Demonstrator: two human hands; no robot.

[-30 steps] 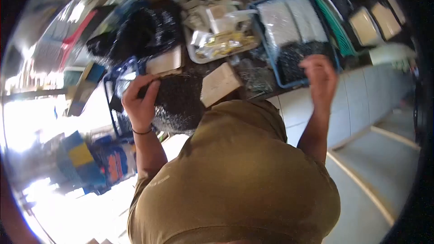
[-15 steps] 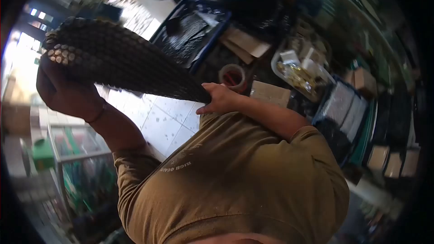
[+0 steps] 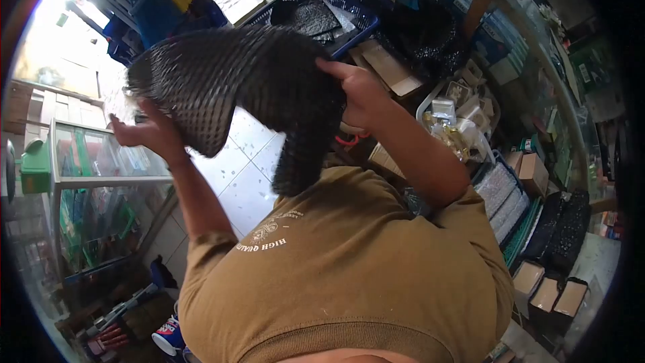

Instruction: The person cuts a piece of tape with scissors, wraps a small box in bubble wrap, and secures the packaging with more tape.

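the black bumpy sheet (image 3: 248, 81) was stretched long a moment ago; now it sags bent above my chest. my right hand (image 3: 359, 94) grips its middle fold, my left hand (image 3: 149, 131) holds the far edge, with the blue basket (image 3: 363, 29) behind.

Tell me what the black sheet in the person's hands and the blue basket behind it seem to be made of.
The black sheet looks like a flexible mesh or fabric backing covered with rows of small, slightly glossy studs; it bends and hangs limp between the left hand and right hand. The blue basket is probably moulded plastic: latticed walls, even colour.
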